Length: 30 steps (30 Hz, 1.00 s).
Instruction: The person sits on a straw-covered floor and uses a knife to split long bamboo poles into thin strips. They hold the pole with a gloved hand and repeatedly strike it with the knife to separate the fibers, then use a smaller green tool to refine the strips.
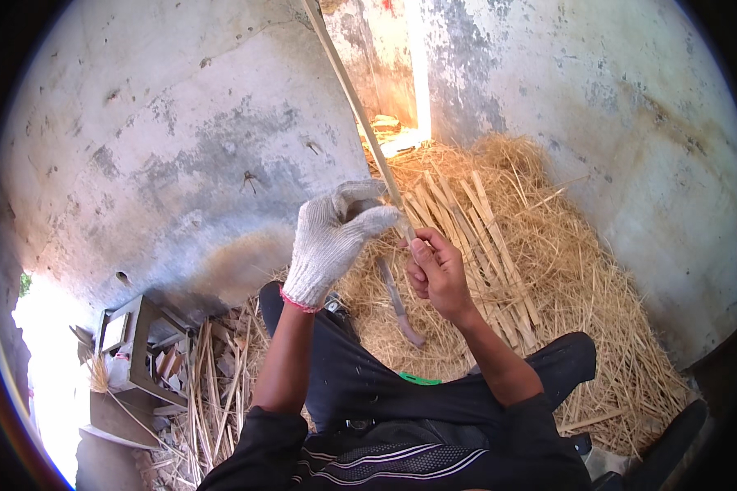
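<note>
A long, pale bamboo strip (354,102) slants up from my hands toward the top of the view. My left hand (336,233), in a white knit glove with a red cuff edge, has its curled fingers and thumb at the strip just above its lower end. My bare right hand (438,270) pinches that lower end between thumb and fingers. Below and between my hands a curved knife (397,304) lies on the shavings. Beyond my right hand, a row of split bamboo strips (487,241) rests on the pile.
Straw-coloured shavings (581,278) heap up against the right wall. At the left a worn wooden cabinet (143,352) holds scraps, with loose strips (213,393) beside it. Rough plaster walls (205,139) stand close ahead. My bent legs (385,385) frame the work spot.
</note>
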Motion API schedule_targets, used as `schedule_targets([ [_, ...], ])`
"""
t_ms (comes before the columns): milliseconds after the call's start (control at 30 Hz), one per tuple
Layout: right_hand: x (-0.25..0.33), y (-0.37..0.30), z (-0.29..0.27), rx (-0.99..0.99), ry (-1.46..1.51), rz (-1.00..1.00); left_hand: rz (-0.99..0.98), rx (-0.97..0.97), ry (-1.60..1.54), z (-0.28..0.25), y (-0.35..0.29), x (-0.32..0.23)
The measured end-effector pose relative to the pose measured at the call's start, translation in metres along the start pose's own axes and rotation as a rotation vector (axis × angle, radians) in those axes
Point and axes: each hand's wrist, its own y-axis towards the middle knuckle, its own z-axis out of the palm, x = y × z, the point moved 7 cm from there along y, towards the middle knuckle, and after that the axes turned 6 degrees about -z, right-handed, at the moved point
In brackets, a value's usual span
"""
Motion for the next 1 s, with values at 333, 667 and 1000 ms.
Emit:
schedule_targets([
  [333, 0.015, -0.002, -0.010, -0.157, -0.550, -0.256, 0.605, -0.358, 0.582, -0.004, 0.001, -0.013],
  [667, 0.045, -0.010, -0.026, -0.171, -0.313, 0.005, 0.054, -0.295, 0.724, -0.146, 0.072, 0.023],
  [1000, 0.026, -0.002, -0.018, -0.171, -0.553, -0.077, 0.101, 0.046, 0.057, -0.015, 0.029, -0.001],
])
